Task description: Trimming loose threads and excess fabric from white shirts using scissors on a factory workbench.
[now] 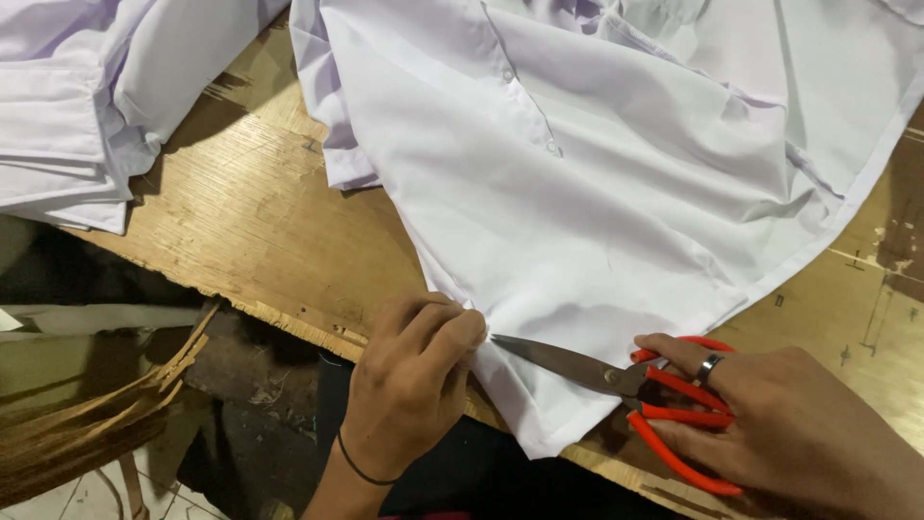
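A white button-up shirt [616, 183] lies spread on a worn wooden table [250, 231], its hem hanging over the near edge. My left hand [414, 376] pinches the shirt's lower edge between fingers and thumb; a thin black band circles its wrist. My right hand [780, 424], with a ring on one finger, grips orange-handled scissors [616, 380]. Their steel blades lie closed on the fabric, the tip pointing left and almost touching my left fingertips.
A stack of folded white garments [77, 106] sits at the table's far left. The table's near edge is splintered, with broken wood strips [106, 404] below it on the left. Bare wood with marks [881, 289] shows at the right.
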